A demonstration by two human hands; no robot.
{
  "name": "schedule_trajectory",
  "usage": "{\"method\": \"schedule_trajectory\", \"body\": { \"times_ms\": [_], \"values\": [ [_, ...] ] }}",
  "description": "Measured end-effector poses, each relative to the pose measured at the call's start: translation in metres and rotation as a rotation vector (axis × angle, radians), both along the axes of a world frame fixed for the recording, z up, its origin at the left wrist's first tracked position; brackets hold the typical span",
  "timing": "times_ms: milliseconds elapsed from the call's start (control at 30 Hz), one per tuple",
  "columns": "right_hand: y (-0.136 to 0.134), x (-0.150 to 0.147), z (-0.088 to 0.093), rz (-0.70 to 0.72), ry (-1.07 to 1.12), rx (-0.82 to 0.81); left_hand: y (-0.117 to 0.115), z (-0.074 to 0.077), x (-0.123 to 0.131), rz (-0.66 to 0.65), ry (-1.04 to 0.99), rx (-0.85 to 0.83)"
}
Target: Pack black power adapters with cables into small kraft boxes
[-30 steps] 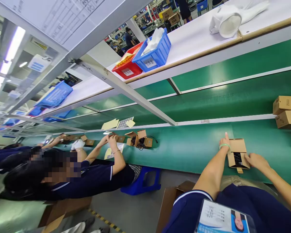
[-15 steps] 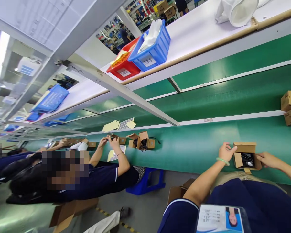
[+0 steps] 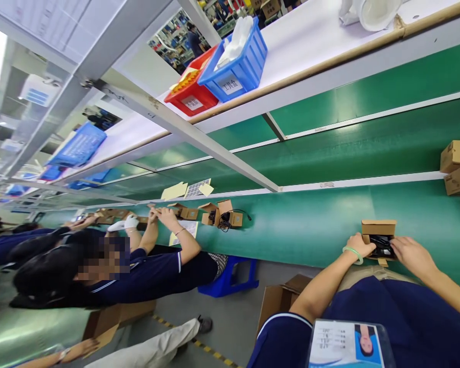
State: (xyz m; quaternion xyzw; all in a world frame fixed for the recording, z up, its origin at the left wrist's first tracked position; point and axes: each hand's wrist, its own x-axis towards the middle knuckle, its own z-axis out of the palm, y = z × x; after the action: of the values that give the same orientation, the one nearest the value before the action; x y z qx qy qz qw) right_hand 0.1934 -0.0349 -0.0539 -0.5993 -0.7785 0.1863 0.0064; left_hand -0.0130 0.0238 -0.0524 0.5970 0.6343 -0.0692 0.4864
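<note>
Green belt is carrying an open box, closed boxes sitting off to its right, opened cartons lying way left.

The belt is green, the cardboard box is brown with a black item inside, the bracelet is pale green, one bin is blue, the other bin is red, and the stool is blue.

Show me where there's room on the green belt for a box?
The widest bare stretch of green belt lies between the neighbour's boxes with the black cable and the open box at the left hand and right hand. The lane behind the white rail is bare up to the stacked boxes. Crowded around the neighbour's hands.
</note>
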Motion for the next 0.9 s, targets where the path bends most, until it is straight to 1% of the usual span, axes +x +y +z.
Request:
{"method": "schedule_trajectory", "body": {
  "times_ms": [67,133,233,300,367,467,567,633,700,800,900],
  "values": [
    [0.002,-0.014,0.004,0.107,-0.083,0.013,0.0,0.0,-0.007,0.045,-0.086,-0.048],
    [0.003,-0.023,0.003,0.156,-0.147,0.024,-0.001,-0.002,-0.014,0.091,-0.154,-0.11],
    [0.005,-0.026,-0.004,0.207,-0.19,0.068,-0.004,-0.006,-0.02,0.171,-0.206,-0.166],
    [0.006,-0.023,-0.007,0.217,-0.179,0.081,-0.005,-0.009,-0.023,0.237,-0.254,-0.196],
    [0.009,-0.02,-0.008,0.208,-0.146,0.057,-0.006,-0.012,-0.025,0.29,-0.315,-0.231],
    [0.015,-0.015,-0.004,0.176,-0.123,-0.013,-0.008,-0.016,-0.027,0.342,-0.378,-0.252],
    [0.018,-0.012,0.001,0.163,-0.084,-0.074,-0.011,-0.018,-0.027,0.369,-0.383,-0.227],
    [0.018,-0.008,0.004,0.104,0.0,-0.123,-0.013,-0.018,-0.026,0.37,-0.361,-0.192],
    [0.016,-0.003,0.005,-0.01,0.123,-0.188,-0.016,-0.016,-0.025,0.356,-0.325,-0.142],
    [0.011,0.01,0.009,-0.225,0.409,-0.316,-0.017,-0.012,-0.025,0.328,-0.256,-0.063],
    [0.007,0.024,0.022,-0.467,0.723,-0.395,-0.018,-0.007,-0.027,0.323,-0.187,-0.015]
  ]
}}
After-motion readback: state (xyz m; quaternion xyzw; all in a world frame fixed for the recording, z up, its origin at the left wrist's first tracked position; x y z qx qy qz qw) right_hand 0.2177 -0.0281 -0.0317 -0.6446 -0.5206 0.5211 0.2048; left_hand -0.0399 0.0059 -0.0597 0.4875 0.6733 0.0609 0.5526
